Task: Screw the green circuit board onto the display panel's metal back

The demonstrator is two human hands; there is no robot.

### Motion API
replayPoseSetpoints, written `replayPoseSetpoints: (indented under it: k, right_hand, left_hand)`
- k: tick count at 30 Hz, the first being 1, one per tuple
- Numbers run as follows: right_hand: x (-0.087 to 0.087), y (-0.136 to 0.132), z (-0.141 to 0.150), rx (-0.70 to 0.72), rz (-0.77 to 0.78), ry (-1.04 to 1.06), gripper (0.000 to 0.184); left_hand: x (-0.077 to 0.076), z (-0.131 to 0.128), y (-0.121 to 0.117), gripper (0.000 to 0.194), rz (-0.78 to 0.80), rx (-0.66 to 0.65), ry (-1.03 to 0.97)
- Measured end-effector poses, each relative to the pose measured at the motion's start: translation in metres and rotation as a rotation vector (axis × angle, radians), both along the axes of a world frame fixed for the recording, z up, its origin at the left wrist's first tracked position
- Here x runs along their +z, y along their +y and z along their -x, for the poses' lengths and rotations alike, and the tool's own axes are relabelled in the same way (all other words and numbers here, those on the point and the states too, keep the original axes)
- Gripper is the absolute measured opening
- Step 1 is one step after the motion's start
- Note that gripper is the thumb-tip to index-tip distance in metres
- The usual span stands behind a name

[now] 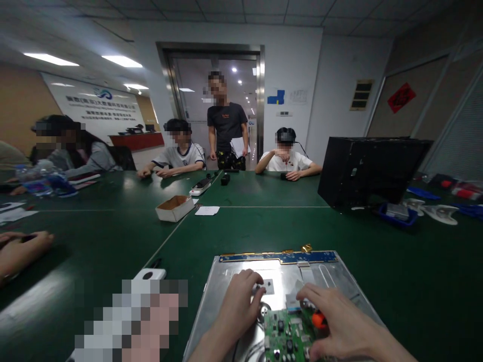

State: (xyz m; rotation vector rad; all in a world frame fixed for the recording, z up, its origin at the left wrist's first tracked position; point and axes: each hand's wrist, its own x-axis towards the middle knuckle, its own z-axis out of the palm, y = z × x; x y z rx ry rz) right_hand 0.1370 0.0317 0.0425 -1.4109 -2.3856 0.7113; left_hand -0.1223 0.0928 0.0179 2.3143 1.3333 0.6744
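Note:
A flat silver metal display panel (211,296) lies in front of me, with a blue circuit strip (260,258) along its far edge. On its near part sits a green circuit board (281,327). My left hand (239,299) is over the panel, thumb and forefinger brought close together beside a small pale patch (268,286) with dark specks on it. What is between those fingertips is too small to make out. My right hand (337,319) is curled over the board's right side around an orange tool handle (319,320), its fingertips near a flat ribbon connector (292,302).
An open white box (175,208) and a paper slip (207,210) lie beyond the panel. A black monitor-like case (373,171) stands at right, near a blue tray (396,213). A white device (151,274) is at left, by another person's hand (28,251). Several people are across the table.

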Motion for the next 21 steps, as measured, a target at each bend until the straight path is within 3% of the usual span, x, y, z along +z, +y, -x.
replayPoseSetpoints:
  k: [4,12,16,21]
  right_hand:
    - [-0.002,-0.006,0.002,0.025,0.051,-0.038,0.081]
    - [-0.001,0.001,0.013,0.012,0.055,-0.171,0.078]
    - [-0.019,0.011,0.012,0.011,0.070,-0.279,0.077]
    - [-0.050,0.015,0.004,0.035,-0.071,-0.283,0.077]
  left_hand:
    - [0.005,0.001,0.000,0.015,-0.011,0.014,0.016]
    - [0.002,0.007,0.002,0.017,-0.067,-0.064,0.093]
    - [-0.006,0.014,0.011,0.018,-0.156,-0.067,0.103]
    - [-0.006,0.016,0.014,0.019,-0.213,-0.051,0.092]
